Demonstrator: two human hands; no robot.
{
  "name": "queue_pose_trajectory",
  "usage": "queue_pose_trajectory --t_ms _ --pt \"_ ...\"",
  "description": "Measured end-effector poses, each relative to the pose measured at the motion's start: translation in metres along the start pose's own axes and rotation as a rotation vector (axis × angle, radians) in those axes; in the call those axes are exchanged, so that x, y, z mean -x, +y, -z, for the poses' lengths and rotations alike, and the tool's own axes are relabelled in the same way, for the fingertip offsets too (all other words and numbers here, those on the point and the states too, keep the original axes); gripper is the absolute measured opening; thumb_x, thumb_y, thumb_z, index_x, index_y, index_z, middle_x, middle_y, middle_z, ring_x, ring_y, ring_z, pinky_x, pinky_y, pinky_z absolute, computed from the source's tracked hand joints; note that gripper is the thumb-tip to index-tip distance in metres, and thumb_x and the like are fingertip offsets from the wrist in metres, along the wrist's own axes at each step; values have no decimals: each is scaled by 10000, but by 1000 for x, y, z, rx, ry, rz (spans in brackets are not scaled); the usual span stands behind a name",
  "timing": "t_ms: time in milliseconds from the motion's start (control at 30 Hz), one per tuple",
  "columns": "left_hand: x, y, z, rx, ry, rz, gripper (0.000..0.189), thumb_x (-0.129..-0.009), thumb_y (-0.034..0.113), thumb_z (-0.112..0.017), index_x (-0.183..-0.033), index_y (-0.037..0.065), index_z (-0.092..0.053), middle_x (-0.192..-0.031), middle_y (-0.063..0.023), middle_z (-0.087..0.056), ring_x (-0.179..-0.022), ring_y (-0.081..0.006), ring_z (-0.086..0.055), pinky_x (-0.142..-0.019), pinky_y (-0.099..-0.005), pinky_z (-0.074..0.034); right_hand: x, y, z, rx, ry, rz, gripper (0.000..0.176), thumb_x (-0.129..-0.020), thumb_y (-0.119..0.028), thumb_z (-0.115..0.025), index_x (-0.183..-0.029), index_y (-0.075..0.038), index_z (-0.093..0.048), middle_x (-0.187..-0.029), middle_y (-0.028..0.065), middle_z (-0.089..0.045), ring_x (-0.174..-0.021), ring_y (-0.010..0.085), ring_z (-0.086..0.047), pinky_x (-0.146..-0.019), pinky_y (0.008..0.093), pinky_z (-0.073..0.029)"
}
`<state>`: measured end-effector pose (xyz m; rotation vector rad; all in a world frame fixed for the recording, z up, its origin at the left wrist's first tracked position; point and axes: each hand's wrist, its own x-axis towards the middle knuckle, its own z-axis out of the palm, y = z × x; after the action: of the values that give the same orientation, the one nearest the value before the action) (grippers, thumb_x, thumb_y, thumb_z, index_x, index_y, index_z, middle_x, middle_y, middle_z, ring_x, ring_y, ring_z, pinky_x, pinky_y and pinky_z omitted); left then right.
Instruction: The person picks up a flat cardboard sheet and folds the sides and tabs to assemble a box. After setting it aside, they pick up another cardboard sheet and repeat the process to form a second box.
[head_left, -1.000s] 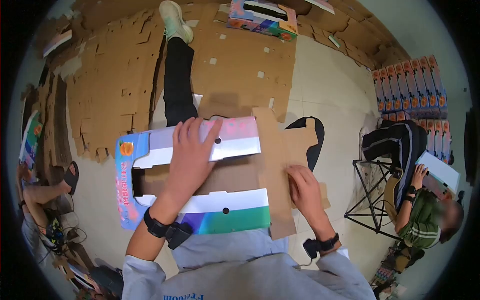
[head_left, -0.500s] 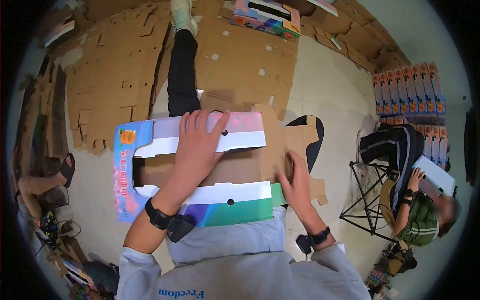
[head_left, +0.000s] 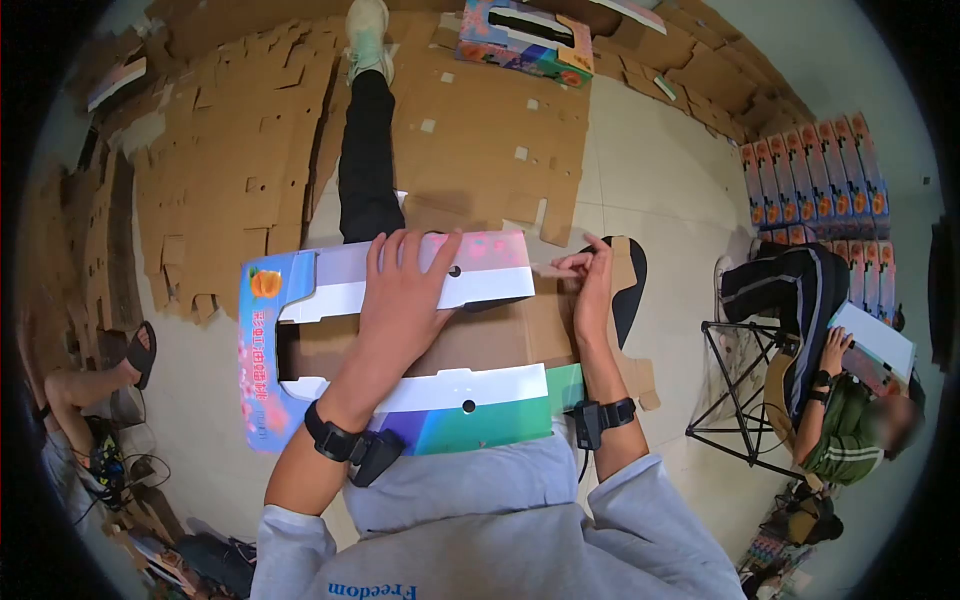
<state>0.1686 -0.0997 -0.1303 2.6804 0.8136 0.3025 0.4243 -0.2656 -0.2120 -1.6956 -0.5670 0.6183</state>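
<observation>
A printed cardboard box [head_left: 278, 350] lies across my lap, with an orange fruit picture on its left end and a long opening along the top. My left hand [head_left: 405, 290] rests over its far top panel, fingers at the far edge and thumb spread on the white strip, holding it. My right hand [head_left: 592, 285] is at the box's right end, fingers bent around a brown end flap at the far corner. Part of that grip is hidden. The right end stands unfolded, its brown flaps [head_left: 636, 380] sticking out, and a green tab [head_left: 566, 385] shows on the near side.
Flattened cardboard sheets [head_left: 480, 140] cover the floor ahead. Another printed box [head_left: 525, 40] sits at the far side. On the right, a person [head_left: 850, 430] on a folding stool holds a box, near stacked printed boxes [head_left: 815, 175]. At left a sandalled foot [head_left: 142, 355] shows.
My right hand has moved away from me along the box's right end, from the near flaps to the far corner. My left hand stays on the far panel.
</observation>
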Motion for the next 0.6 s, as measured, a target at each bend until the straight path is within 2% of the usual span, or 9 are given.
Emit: queue_pose_trajectory --t_ms 33,100,133,233,267,367,467,567,600 --pt "1 0 -2 4 -1 -5 989 -792 179 -940 -1669 185 -483 -1483 -243 -545 -1446 -457 -485 -1277 -623 -336 4 1 6 6 -23 9 601 -1045 -291 -753 -1460 66 -504 -1198 223 -683 -1122 371 -678 -1024 421 -536" --pt "0 -1 -4 7 -1 -19 998 -779 173 -946 -1665 178 -486 -1471 -237 -546 -1442 -454 -487 -1278 -623 -335 17 -4 12 553 -128 108 505 -1043 -259 -741 -1382 72 -565 -1136 195 -677 -1071 351 -676 -999 406 -541" --pt "0 0 -4 4 -17 -19 1000 -776 176 -947 -1664 176 -486 -1468 -234 -546 -1438 -452 -489 -1278 -623 -335 28 -24 5 730 -134 143 481 -1010 -288 -767 -1310 60 -624 -1241 219 -654 -1180 392 -637 -1064 479 -503" --pt "-2 3 -1 1 -34 -15 1010 -766 181 -950 -1662 172 -486 -1465 -227 -542 -1431 -448 -494 -1281 -623 -333 43 -37 1 1134 117 226 608 -982 -369 -799 -1375 53 -607 -1396 278 -572 -1313 450 -552 -1134 557 -441" --pt "-1 4 -1 3 -24 -15 1015 -762 182 -952 -1663 172 -485 -1468 -227 -540 -1430 -448 -494 -1281 -624 -332 44 -17 8 1276 223 260 761 -968 -448 -814 -1480 51 -552 -1485 324 -482 -1393 510 -465 -1177 601 -389" --pt "-1 7 -2 -4 -9 -15 1020 -759 186 -956 -1663 174 -484 -1471 -228 -536 -1433 -450 -491 -1282 -625 -332 49 -33 8 1295 313 74 843 -994 -492 -789 -1570 40 -482 -1456 348 -480 -1344 529 -504 -1155 604 -420" --pt "-1 9 -1 -12 -28 -2 1015 -762 187 -955 -1663 173 -485 -1470 -232 -535 -1437 -452 -487 -1283 -628 -331 50 -61 3 1123 262 -132 862 -1008 -519 -770 -1599 22 -452 -1437 371 -486 -1295 528 -539 -1105 612 -469" --pt "-1 8 0 0 -14 -3 1006 -766 183 -953 -1660 171 -490 -1467 -235 -536 -1439 -452 -486 -1286 -629 -328 50 -64 -2 1235 274 -133 860 -1012 -525 -763 -1603 15 -449 -1409 391 -489 -1257 535 -552 -1040 612 -516" --pt "0 8 -1 9 -2 -3 1003 -767 182 -952 -1658 170 -492 -1466 -236 -536 -1440 -452 -486 -1287 -628 -326 51 -66 -4 1270 266 -190 857 -1012 -520 -764 -1606 9 -447 -1377 383 -517 -1243 534 -569 -1027 604 -527"
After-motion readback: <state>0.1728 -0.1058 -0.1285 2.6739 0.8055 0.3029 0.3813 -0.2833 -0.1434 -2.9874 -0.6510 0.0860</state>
